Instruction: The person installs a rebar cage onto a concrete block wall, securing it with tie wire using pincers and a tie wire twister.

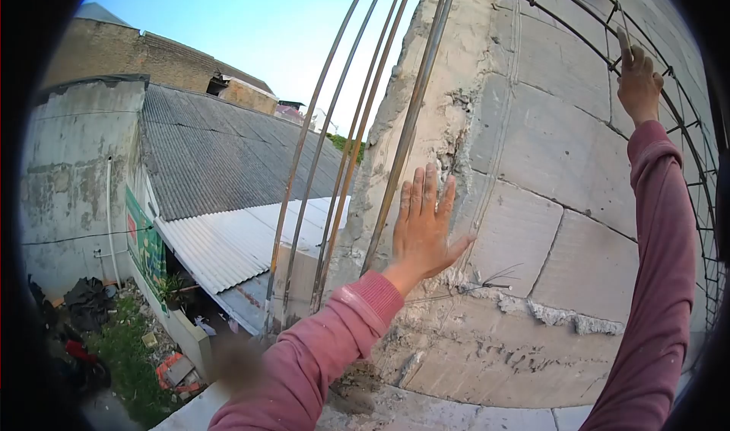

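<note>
My left hand [427, 222] has its fingers stretched out and its palm toward the rough concrete column [437, 104], near the edge of the block wall [551, 142]. Nothing is held in it. To its left, several upright rusty steel bars [405, 138] stand beside the column. At the upper right, my right hand [639, 77] is closed on a curved rebar cage [688, 130] of long bars tied with cross stirrups. Its index finger points up along a thin piece of the cage, and the palm side is hidden.
Loose wires [498, 285] stick out of the wall below my left hand. A ledge [487, 417] runs along the bottom. Off to the left, far below, lie a corrugated roof [228, 146], a white metal awning [228, 252] and a yard with grass [133, 355].
</note>
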The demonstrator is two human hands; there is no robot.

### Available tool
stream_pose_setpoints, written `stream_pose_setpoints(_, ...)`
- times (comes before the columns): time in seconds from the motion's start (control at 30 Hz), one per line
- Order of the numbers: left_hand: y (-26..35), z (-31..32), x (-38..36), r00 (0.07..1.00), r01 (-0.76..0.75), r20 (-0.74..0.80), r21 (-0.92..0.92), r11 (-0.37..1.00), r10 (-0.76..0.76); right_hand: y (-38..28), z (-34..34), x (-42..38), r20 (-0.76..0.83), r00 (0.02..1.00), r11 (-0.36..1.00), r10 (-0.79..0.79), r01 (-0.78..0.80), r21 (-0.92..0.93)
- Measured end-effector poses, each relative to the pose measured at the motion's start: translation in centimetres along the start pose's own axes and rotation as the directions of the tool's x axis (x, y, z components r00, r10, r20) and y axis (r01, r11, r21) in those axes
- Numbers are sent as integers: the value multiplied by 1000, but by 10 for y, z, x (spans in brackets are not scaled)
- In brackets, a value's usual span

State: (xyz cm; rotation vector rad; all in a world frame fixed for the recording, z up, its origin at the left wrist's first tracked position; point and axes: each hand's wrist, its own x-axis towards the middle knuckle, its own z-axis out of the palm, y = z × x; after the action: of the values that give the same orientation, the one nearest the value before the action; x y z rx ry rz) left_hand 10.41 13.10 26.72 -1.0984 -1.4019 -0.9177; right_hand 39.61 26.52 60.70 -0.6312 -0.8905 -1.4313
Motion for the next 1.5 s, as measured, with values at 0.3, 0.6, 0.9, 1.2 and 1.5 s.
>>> stream_pose_setpoints(0.3,5,39,-10,992,104,73,37,994,-106,-5,4,29,141,989,998,40,-34,-48)
stream_pose_setpoints(0.6,2,36,-9,990,97,96,37,995,-101,-23,26,10,151,988,998,45,-38,-49)
stream_pose_setpoints(0.9,2,35,-11,991,95,88,55,994,-100,-23,24,10,117,991,997,58,-51,-56)
stream_pose_setpoints(1.2,2,38,-10,992,101,76,57,993,-106,-31,31,-1,136,987,996,84,-79,-43)
stream_pose_setpoints(1.5,2,38,-10,993,90,75,57,994,-94,-19,27,11,94,993,996,73,-68,-52)
